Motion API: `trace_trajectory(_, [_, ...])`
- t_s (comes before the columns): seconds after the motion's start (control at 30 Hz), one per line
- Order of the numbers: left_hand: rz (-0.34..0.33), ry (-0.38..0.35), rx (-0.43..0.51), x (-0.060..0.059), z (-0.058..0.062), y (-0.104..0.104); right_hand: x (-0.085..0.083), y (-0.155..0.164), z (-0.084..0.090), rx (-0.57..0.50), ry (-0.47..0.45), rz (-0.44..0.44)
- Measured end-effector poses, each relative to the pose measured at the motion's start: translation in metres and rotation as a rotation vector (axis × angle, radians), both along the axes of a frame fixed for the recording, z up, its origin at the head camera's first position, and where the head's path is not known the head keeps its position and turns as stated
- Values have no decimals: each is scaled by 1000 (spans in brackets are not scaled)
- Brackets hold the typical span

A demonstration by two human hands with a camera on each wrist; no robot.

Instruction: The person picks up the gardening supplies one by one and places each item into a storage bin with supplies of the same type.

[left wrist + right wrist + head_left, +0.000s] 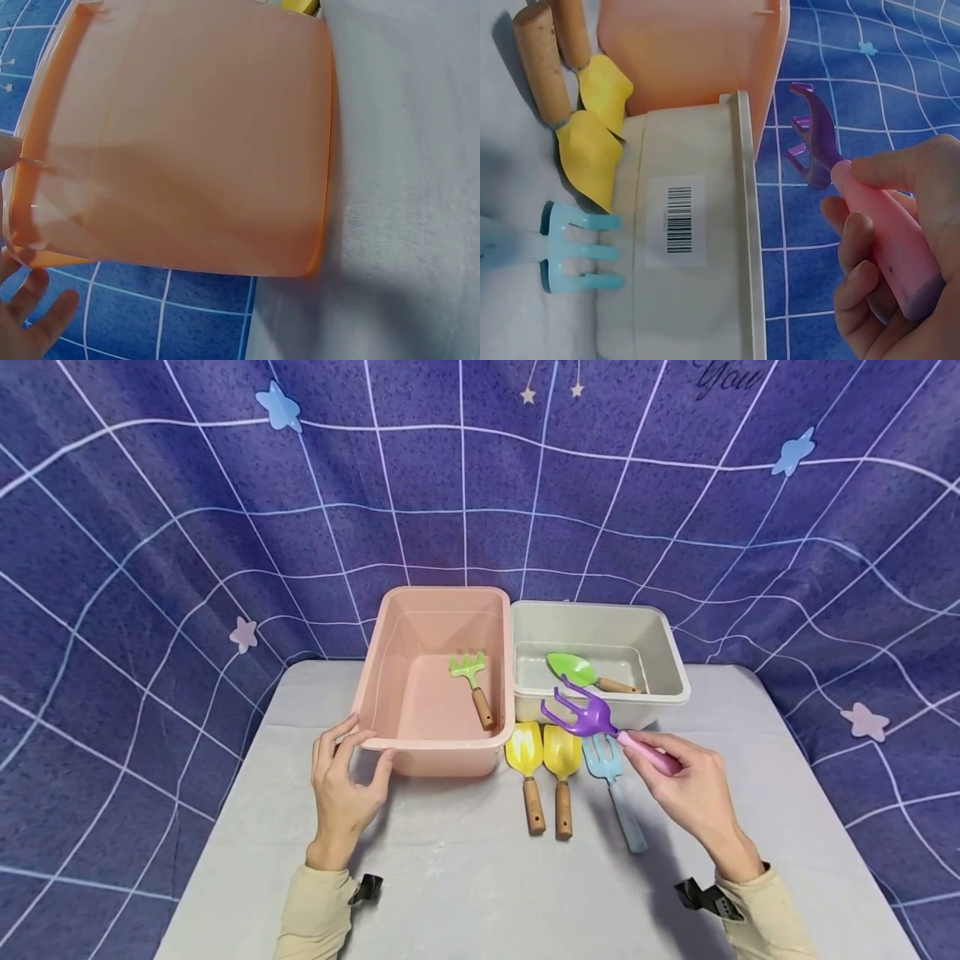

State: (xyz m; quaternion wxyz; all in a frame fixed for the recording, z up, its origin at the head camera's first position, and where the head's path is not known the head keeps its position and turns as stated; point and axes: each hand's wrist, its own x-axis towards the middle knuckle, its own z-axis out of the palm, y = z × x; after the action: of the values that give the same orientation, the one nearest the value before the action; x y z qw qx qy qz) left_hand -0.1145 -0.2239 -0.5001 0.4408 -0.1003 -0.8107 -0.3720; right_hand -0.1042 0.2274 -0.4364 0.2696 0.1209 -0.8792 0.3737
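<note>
My right hand (686, 781) grips the pink handle (651, 754) of a purple garden hand fork (592, 717), its tines pointing left above the front of the grey bin (678, 689). In the right wrist view the thumb lies along the handle. My left hand (348, 785) holds the front left corner of the pink bin (438, 745), thumb at the front rim, other fingers spread around the corner. A green hand rake (468, 668) with a wooden handle lies inside the pink bin. Inside the grey bin is a green trowel (572, 668).
Two yellow hand shovels (525, 747) with wooden handles lie side by side before the bins. To their right, under the raised fork, lies a light blue hand fork (618, 797). A blue gridded curtain (480, 485) hangs behind the grey-covered table (480, 885).
</note>
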Motion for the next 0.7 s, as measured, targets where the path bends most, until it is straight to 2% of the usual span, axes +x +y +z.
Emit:
trace_trajectory(0.4, [-1,-3,3,0,0,0,-4,-3,1,-14,17,-2])
trace_trajectory(0.7, [0,-6,5,0,-1,0,-4,-9,-1,-30,-20,-1])
